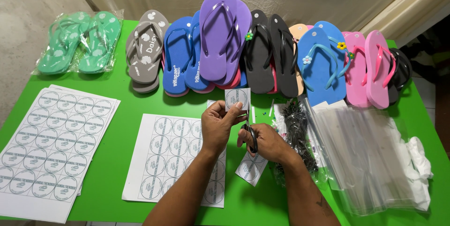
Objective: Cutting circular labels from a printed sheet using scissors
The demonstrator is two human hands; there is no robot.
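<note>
the left hand (218, 125) pinches a cut label (237, 99) above the sheet (161, 155), while the right hand (265, 142) grips scissors (250, 134) beside it on the green table (122, 127).

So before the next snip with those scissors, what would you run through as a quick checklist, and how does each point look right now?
1. Left hand pinches the cut label piece firmly: ok, thumb and fingers hold its lower edge.
2. Right hand has its fingers through the scissors: ok.
3. Blades meet the paper on the printed circle's line: cannot tell, the hands hide the blades.
4. Left fingers stay off the cutting path: cannot tell, they sit very close to the blades.
5. Label sheet lies flat within reach on the green table: ok.
6. Flip-flop row is away from the cutting: ok, it lies at the far edge.
</note>
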